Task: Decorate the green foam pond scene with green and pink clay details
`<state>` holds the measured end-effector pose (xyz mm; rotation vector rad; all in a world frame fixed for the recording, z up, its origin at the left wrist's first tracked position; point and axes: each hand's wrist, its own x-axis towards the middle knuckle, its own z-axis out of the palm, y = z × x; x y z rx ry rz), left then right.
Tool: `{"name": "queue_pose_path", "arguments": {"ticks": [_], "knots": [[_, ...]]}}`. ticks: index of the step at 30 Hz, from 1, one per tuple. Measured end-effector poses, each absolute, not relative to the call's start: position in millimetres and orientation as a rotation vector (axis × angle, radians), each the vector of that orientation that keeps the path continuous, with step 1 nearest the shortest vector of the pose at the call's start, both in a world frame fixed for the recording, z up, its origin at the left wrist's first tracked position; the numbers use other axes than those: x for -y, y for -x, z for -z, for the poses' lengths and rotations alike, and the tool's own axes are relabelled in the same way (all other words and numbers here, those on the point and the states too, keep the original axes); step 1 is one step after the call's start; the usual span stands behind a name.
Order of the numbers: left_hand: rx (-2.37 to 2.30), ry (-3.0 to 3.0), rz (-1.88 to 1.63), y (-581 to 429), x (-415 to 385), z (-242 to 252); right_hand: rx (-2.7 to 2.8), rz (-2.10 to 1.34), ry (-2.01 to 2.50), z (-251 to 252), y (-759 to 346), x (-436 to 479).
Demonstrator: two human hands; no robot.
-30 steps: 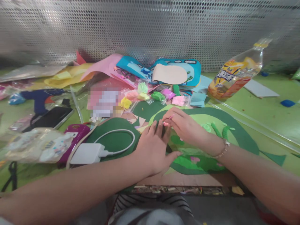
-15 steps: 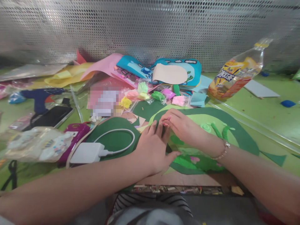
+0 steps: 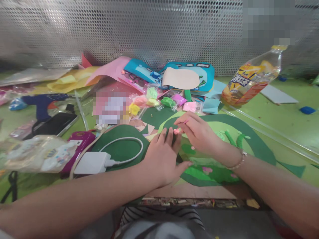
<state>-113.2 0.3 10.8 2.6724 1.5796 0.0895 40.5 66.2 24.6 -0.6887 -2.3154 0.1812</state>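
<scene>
My left hand [image 3: 163, 157] lies flat with fingers spread on the left part of the green paper picture [image 3: 260, 146]. Close to its fingertips is a small piece of pink clay [image 3: 176, 131]. Over that piece my right hand [image 3: 196, 132] is bent, with its thumb and fingers pinched at the clay; the exact contact is partly hidden. The picture has a dark green border and a light green middle. Raised green clay strips [image 3: 230, 138] stand on its right side, and a pink clay spot [image 3: 206, 170] lies on the lower green band.
Bagged coloured clay [image 3: 168, 101] lies behind the picture. An orange-labelled bottle [image 3: 251, 79] leans at the right. A white charger [image 3: 92, 162] with cable, a phone [image 3: 56, 123] and a blue glue gun [image 3: 43, 104] are at the left. A perforated metal panel [image 3: 149, 33] rises behind.
My right hand has shifted slightly right and lifted its fingers a little, so the pink clay piece shows more clearly. My left hand stays in place.
</scene>
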Motion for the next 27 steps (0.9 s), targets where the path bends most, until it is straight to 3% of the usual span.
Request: {"name": "queue_pose_path", "arguments": {"ticks": [20,27], "knots": [[-1.567,-2.679,-0.131,114,0,-13,2.571,-0.339,0.639,-21,-39,-64],[-1.568,-2.666,-0.087,114,0,-11,2.213,-0.231,0.771,-32,-40,-62]]}}
